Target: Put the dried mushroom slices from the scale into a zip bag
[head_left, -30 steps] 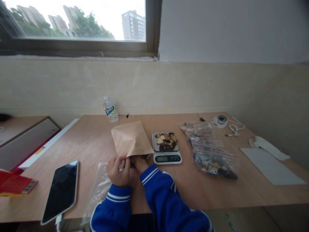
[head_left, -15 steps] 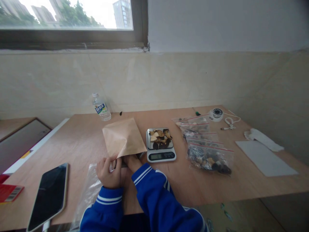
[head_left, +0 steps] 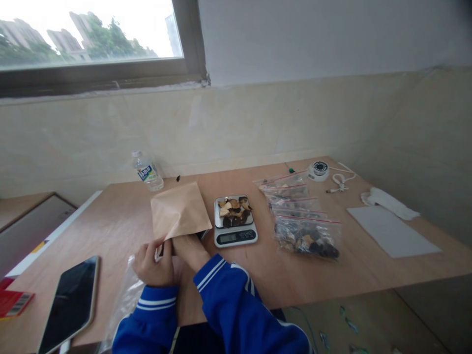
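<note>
A brown paper bag (head_left: 179,210) lies on the wooden table (head_left: 258,275) with its mouth toward me. My left hand (head_left: 151,264) pinches the near edge of the bag's mouth. My right hand (head_left: 189,248) reaches into the opening, and its fingers are hidden inside. Just right of the bag stands a small digital scale (head_left: 235,227) with a pile of dried brown and dark slices (head_left: 234,211) on its tray. Under my left wrist lies a clear plastic bag (head_left: 127,295).
Several zip bags of dried pieces (head_left: 302,221) lie right of the scale. A phone (head_left: 70,304) lies at the near left, a water bottle (head_left: 146,171) at the back. A white sheet (head_left: 393,231), cloth (head_left: 389,202), tape roll (head_left: 319,169) and cable sit far right.
My head has turned right and tilted, so everything sits further left in view. Both hands stay at the paper bag's mouth, the right hand a little deeper inside.
</note>
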### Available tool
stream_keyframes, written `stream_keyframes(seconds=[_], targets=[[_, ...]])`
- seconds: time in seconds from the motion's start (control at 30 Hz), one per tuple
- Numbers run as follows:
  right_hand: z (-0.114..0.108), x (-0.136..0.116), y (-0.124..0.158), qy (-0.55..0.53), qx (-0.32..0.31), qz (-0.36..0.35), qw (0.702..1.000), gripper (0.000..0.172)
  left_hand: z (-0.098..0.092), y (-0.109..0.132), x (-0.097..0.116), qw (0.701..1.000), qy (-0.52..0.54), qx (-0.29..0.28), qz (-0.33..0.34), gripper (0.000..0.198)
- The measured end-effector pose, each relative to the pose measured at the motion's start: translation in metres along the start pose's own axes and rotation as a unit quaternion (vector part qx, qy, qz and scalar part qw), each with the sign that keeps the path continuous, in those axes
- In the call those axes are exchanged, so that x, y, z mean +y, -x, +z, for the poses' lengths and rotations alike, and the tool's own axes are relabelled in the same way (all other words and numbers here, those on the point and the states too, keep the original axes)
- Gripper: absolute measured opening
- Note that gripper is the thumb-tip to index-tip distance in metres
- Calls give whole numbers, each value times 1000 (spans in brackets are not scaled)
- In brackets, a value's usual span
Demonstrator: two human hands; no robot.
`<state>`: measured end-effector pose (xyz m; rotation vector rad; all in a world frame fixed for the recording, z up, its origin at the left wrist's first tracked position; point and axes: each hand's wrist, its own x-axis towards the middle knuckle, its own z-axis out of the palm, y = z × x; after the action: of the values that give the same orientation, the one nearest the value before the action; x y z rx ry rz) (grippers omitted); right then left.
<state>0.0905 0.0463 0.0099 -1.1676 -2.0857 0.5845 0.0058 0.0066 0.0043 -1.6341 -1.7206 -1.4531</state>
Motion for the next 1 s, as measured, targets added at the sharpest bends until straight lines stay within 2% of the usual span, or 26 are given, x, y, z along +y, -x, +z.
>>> stream_keyframes(seconds=[0.1,0.2,0.33,0.4,0.5,0.57,0.63,0.7,0.83,0.93,1.0], targets=[[-10,-13,24,40,0,-34,999,23,-4,-5,3,999,-46,-2,-11,20],[-21,-33,66,24,88,-53,994,26,-5,-15,-1,991,-115,-59,-30,24],[-16,-55,124,-74,172,31,982,27,7,-30,-6,977,-115,-166,-72,24],[-10,-60,140,-110,176,61,976,28,9,-33,-2,956,-118,-241,-118,34],[-10,-62,147,-125,116,59,984,27,-7,-25,12,920,-152,-322,-162,54],[-15,-60,144,-127,99,67,985,27,-27,-13,18,913,-165,-331,-173,57],[-20,-58,140,-130,118,97,980,29,-47,1,18,898,-173,-349,-206,54],[-22,-56,140,-137,132,122,974,30,-59,12,13,881,-171,-387,-211,47],[-19,-54,146,-148,139,133,970,31,-64,19,4,892,-143,-393,-171,40],[-20,-57,150,-127,185,146,963,30,-66,16,12,887,-66,-411,-202,38],[-21,-59,151,-108,244,160,950,28,-69,16,26,872,12,-431,-232,38]])
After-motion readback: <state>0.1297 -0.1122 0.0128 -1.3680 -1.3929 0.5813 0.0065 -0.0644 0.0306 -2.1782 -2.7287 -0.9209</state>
